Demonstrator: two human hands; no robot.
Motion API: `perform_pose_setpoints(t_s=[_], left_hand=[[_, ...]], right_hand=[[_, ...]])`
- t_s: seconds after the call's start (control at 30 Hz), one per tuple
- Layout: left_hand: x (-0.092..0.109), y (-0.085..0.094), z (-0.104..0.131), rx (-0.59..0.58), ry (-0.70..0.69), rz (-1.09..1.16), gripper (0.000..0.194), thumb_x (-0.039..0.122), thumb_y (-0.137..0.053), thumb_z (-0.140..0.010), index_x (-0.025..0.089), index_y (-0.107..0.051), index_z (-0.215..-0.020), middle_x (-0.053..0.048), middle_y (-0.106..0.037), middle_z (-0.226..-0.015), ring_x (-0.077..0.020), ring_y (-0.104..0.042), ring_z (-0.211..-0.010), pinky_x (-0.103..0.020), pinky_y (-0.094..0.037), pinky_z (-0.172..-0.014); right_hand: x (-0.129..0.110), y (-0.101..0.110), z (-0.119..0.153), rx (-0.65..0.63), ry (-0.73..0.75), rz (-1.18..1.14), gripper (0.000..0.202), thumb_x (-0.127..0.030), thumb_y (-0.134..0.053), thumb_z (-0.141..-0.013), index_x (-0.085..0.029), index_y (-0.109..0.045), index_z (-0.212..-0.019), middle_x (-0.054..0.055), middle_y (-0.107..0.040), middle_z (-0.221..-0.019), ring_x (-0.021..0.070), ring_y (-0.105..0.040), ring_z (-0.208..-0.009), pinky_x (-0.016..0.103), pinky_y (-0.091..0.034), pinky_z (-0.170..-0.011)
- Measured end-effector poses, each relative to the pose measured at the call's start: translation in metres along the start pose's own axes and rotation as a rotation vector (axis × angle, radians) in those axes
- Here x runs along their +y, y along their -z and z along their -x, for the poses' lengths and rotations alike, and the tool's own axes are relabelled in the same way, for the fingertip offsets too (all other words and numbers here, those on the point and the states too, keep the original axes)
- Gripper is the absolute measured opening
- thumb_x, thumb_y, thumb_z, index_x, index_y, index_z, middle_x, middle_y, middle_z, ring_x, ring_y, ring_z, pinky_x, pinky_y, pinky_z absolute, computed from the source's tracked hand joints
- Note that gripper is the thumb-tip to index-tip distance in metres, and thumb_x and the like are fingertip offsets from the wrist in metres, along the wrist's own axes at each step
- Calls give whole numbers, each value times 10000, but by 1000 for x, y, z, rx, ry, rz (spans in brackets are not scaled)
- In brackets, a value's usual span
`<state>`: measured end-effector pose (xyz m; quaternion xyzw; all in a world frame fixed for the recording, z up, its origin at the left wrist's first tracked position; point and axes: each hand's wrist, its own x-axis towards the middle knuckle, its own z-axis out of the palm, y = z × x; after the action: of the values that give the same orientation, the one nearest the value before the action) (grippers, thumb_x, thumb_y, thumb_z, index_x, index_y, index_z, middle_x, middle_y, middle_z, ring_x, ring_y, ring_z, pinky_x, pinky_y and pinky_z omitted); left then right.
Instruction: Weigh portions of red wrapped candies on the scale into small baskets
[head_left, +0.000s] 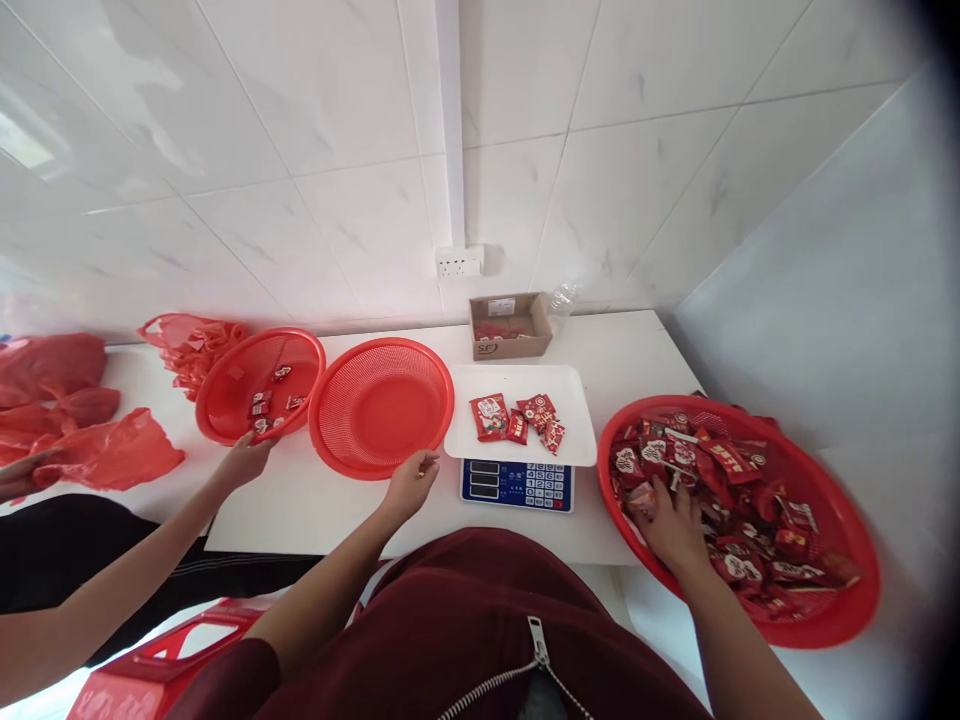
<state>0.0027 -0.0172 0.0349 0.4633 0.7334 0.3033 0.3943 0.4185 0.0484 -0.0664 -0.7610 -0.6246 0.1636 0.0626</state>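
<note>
Maroon cloth (465, 620), with a silver zip pull (537, 645) at its front, lay closest, and past it stood a white table (300, 520). The wearer's right hand (675, 525) was down among small red wrapped packets (727, 470) in the large red basket (855, 590), its fingers spread; I couldn't tell whether the fingertips gripped any. The left hand (411, 487) hovered by the near rim of the middle basket (381, 410), fingers loosely curled; whether thumb and fingertips met, I couldn't tell. Between the middle and large baskets, a white tray (577, 400) sat on a blue scale (517, 485), with four red packets (491, 417) lying on it. Behind the tray was a cardboard box (511, 345) with more packets inside. To the left, another person's hand (251, 458) was at the near rim of a third basket (225, 400), which held several packets, and a hand at the far left (22, 475) touched a thin red bag (120, 450).
</note>
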Motion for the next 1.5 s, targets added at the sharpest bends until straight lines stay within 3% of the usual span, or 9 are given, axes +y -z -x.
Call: perform_pose_setpoints(t_s=[0.17, 0.33, 0.43, 0.63, 0.8, 0.93, 1.1, 1.3, 1.5], left_hand=[[14, -14, -25, -47, -124, -44, 266, 292, -550, -811, 228, -609, -1062, -69, -600, -1144, -224, -514, -1118, -367, -363, -1005], [45, -43, -67, -284, -429, -330, 675, 265, -680, -720, 234, -408, -1337, -92, -272, -1495, -285, -161, -1395, -439, -146, -1131], [60, -56, -92, -368, -441, -522, 776, 294, -710, -696, 225, -342, -1375, -115, -165, -1530, -347, -25, -1409, -518, -86, -1117], [70, -57, -116, -398, -411, -628, 629, 241, -698, -671, 226, -481, -1261, -132, -396, -1377, -350, -340, -1274, -457, -265, -1048], [73, -46, -107, -269, -376, -603, 550, 251, -648, -708, 230, -499, -1236, -121, -468, -1254, -316, -430, -1176, -395, -381, -944], [68, -19, -91, -77, -343, -519, 512, 288, -537, -806, 242, -430, -1305, -120, -425, -1308, -288, -435, -1173, -380, -405, -927], [26, 20, -58, 233, -249, -403, 556, 364, -553, -805, 255, -403, -1329, -86, -283, -1474, -298, -213, -1368, -437, -263, -1080], [-35, 21, -10, 60, -85, -577, 640, 463, -505, -819, 168, -362, -1369, -158, -348, -1453, -316, -217, -1381, -469, -169, -1110], [-43, 13, 6, -154, 38, -576, 494, 391, -411, -864, 161, -483, -1295, -179, -586, -1220, -342, -523, -1144, -461, -342, -982]], right_hand=[[-7, -2, -2, -32, -50, 19, 693, -481, -359, -788, -154, -321, -1398, 218, -215, -1483, 428, -190, -1346, 599, -266, -991], [-7, -2, -2, -17, -48, 7, 687, -463, -348, -787, -175, -310, -1409, 197, -213, -1490, 422, -189, -1345, 601, -289, -970], [-8, -2, 1, 0, -37, 12, 676, -432, -354, -785, -162, -327, -1404, 193, -222, -1489, 422, -211, -1335, 586, -312, -962], [-5, -6, 3, 71, -4, -5, 667, -438, -373, -779, -160, -369, -1386, 176, -271, -1480, 406, -247, -1329, 557, -332, -972], [1, -12, 1, 89, -3, -26, 646, -428, -365, -777, -172, -396, -1368, 157, -289, -1477, 398, -262, -1329, 557, -329, -982], [2, -14, 0, 139, 44, -29, 613, -412, -357, -781, -169, -430, -1339, 155, -335, -1453, 373, -277, -1329, 536, -299, -1021], [7, -13, -2, 175, 51, -66, 571, -410, -374, -769, -189, -497, -1281, 133, -429, -1389, 350, -352, -1291, 510, -320, -1021], [-7, 23, -4, 428, 137, -188, 462, -368, -329, -828, -125, -598, -1114, 175, -607, -1152, 295, -511, -1134, 453, -358, -1012], [-122, 33, -16, 277, 401, -239, 493, -452, -382, -842, -141, -569, -1176, 171, -507, -1300, 267, -426, -1242, 426, -323, -1048]])
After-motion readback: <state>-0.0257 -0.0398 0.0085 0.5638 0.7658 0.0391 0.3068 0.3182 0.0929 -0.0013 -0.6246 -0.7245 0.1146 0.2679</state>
